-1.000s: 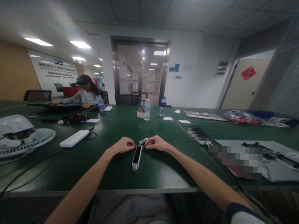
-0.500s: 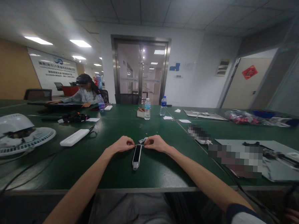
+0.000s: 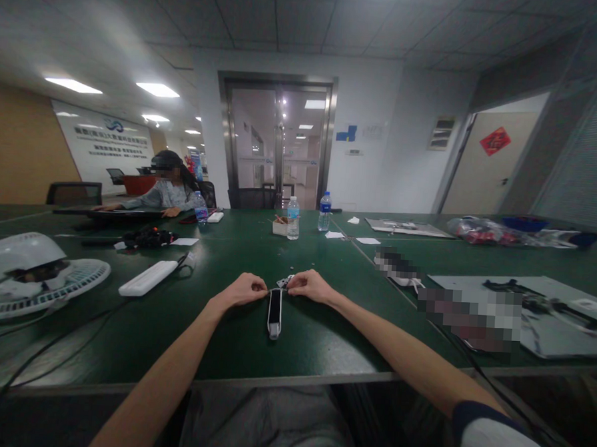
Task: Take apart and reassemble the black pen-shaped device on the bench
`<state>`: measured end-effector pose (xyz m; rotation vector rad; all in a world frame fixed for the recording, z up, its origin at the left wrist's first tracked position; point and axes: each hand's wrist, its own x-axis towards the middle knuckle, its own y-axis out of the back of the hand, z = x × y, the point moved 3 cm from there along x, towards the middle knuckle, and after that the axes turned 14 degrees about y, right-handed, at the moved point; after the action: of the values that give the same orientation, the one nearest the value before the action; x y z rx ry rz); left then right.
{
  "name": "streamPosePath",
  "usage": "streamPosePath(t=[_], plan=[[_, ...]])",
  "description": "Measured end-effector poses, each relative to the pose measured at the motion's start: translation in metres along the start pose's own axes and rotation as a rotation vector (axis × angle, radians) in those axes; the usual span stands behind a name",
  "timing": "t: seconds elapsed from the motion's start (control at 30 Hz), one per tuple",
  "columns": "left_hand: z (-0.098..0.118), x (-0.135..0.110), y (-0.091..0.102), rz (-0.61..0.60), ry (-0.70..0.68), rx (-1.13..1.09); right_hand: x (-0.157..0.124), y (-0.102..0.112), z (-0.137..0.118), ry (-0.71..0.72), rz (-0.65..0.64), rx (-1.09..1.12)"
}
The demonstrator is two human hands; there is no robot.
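A slim black and silver device (image 3: 274, 313) lies lengthwise on the green table (image 3: 232, 340) in front of me. My left hand (image 3: 245, 290) is curled, its fingertips pinched at the device's far end. My right hand (image 3: 311, 285) is also curled, pinching at the same far end from the other side. A small pale part (image 3: 284, 281) lies just beyond the device between my fingertips; what each hand grips is too small to make out.
A white fan (image 3: 36, 273) lies at left, a white power strip (image 3: 148, 277) with a cable beside it. Two water bottles (image 3: 293, 218) stand mid-table. Grey mats with tools (image 3: 534, 309) lie at right. A person (image 3: 167, 190) sits at the far left.
My hands have stayed at the device's far end. The device's near end has swung slightly to the right, and the view has dipped a little.
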<state>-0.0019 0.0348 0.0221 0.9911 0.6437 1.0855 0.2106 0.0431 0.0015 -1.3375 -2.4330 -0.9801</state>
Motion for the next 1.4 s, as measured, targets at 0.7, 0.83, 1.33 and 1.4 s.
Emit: streamPosePath(t=[0.7,0.83,1.33,1.4], plan=[[0.005,-0.003,0.003,-0.009,-0.005,0.005,-0.001,0.002,-0.012,0.126,-0.139,-0.254],[0.005,-0.004,0.004,-0.018,-0.002,0.001,0.0,0.004,-0.019,0.182,-0.174,-0.373],[0.002,-0.002,0.003,-0.014,-0.019,0.028,-0.001,0.002,-0.012,0.113,-0.093,-0.285],[0.003,-0.002,0.003,-0.017,-0.018,0.021,-0.001,0.002,-0.01,0.097,-0.074,-0.256]])
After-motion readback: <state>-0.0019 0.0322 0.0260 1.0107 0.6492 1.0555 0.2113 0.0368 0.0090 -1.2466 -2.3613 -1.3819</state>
